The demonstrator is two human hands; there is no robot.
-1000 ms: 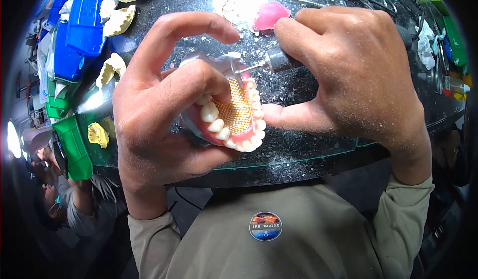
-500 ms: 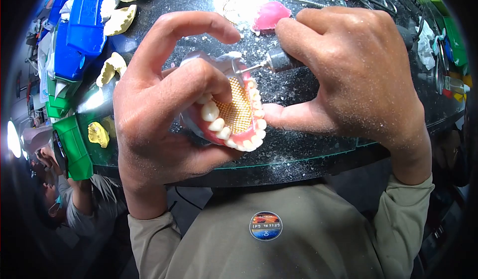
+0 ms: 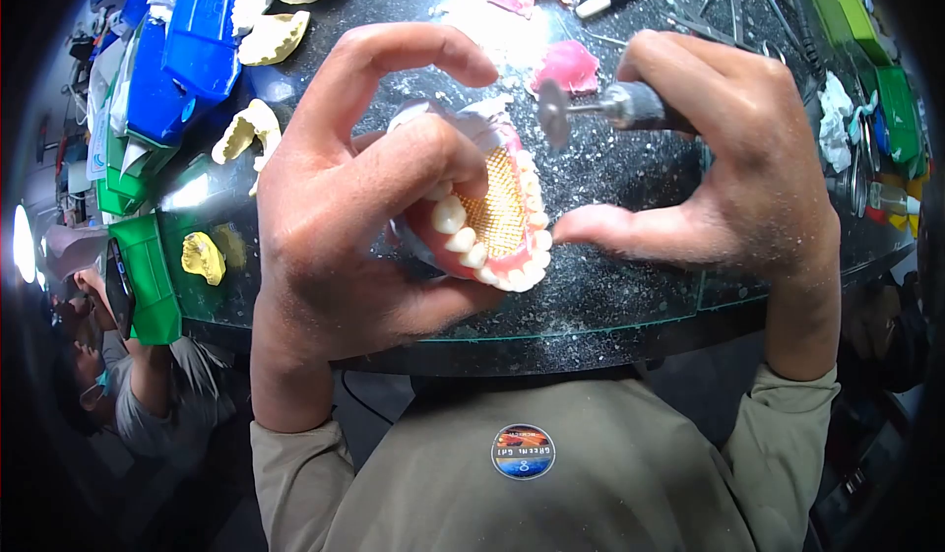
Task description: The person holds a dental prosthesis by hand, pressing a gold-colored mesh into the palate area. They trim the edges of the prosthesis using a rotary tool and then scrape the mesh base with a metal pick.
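My left hand (image 3: 345, 217) grips a pink denture (image 3: 497, 222) with white teeth and a gold mesh palate, held over the front edge of the dusty black worktop (image 3: 610, 296). My right hand (image 3: 733, 168) holds a rotary handpiece (image 3: 630, 107) whose thin cutting disc (image 3: 553, 114) hangs just above and to the right of the denture's rear edge, not touching it. My right thumb points toward the denture's teeth.
Blue and green plastic boxes (image 3: 172, 69) and yellowish plaster casts (image 3: 251, 129) crowd the left of the top. Pink denture bases (image 3: 566, 64) and metal instruments (image 3: 728, 0) lie at the back. Green trays (image 3: 886, 79) stand at the right. Another person (image 3: 108, 355) sits lower left.
The disc has lifted off the denture's rear edge and moved right and up. Both hands and the denture sit slightly further right in view.
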